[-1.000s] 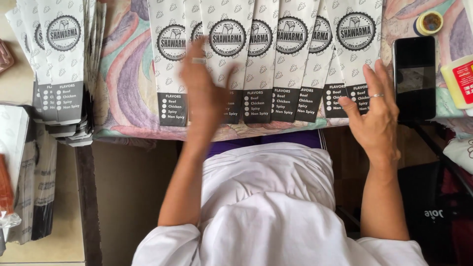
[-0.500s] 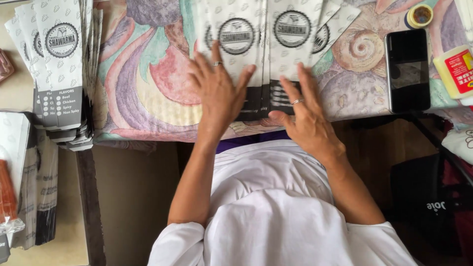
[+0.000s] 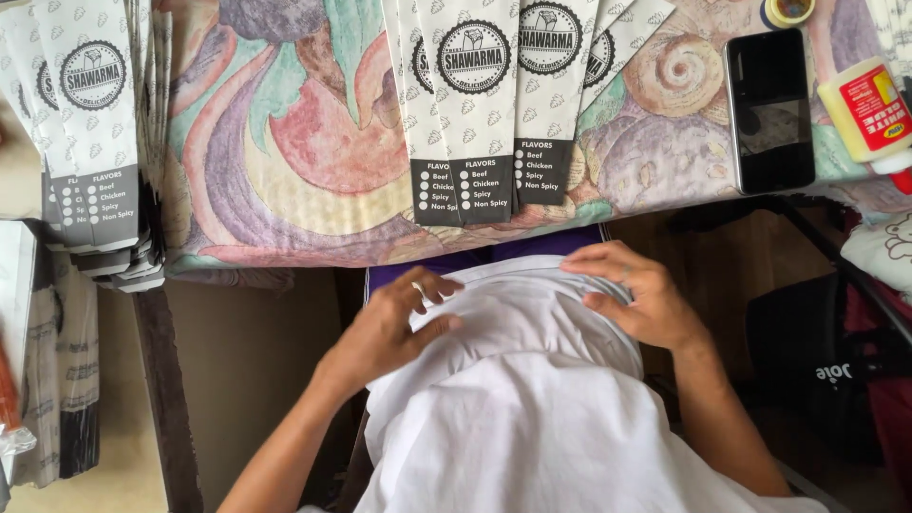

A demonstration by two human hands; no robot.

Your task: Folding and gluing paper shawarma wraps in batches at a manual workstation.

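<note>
Both of my hands are off the table and down at my lap, on my white shirt (image 3: 532,418). My left hand (image 3: 389,328) pinches a fold of the shirt's hem between bent fingers and thumb. My right hand (image 3: 636,296) curls over the same hem a little further right. On the table edge above them lies a gathered, overlapping stack of white paper sleeves (image 3: 503,104) with round black logos and dark bottom ends. Neither hand touches it.
The table has a swirly pastel cloth (image 3: 285,142). A second stack of the same sleeves (image 3: 95,142) hangs over its left edge. A black phone (image 3: 769,109), a glue bottle (image 3: 869,109) and a tape roll (image 3: 787,9) lie at the right. Dark bags (image 3: 836,361) stand at the lower right.
The sleeves, spread in a row a second ago, were pushed together into one stack. Both hands then left the table and dropped to the shirt at my lap.
</note>
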